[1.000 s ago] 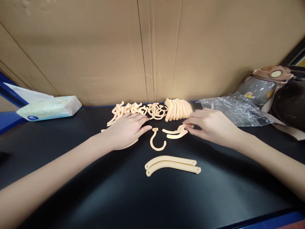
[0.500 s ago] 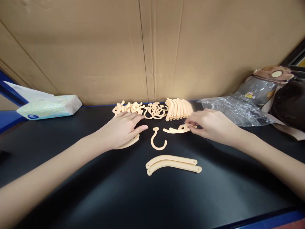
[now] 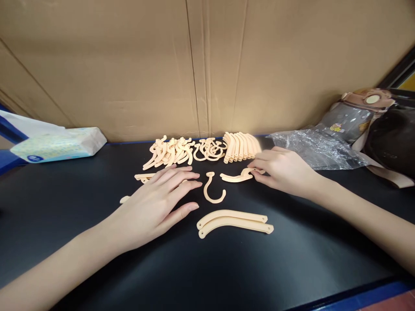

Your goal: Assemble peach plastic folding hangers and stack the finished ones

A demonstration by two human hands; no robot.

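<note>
My left hand is spread open, palm down, over beige plastic pieces that it partly covers. My right hand pinches the right end of a short curved beige hanger piece, which lies low at the tabletop; the fingers hide part of it. Between the hands lies a beige hanger hook, its curl facing right. Closer to me, two long curved hanger arms rest side by side, each with holes at its ends.
Along the back lie a pile of short curved pieces, a cluster of hooks and a row of long arms. A tissue pack stands left. A clear plastic bag, a bottle and a dark bag are right.
My left hand has drawn back toward me and spread its fingers, uncovering more of the back pile. The piece at my right hand has shifted slightly; that hand stays nearly in place.
</note>
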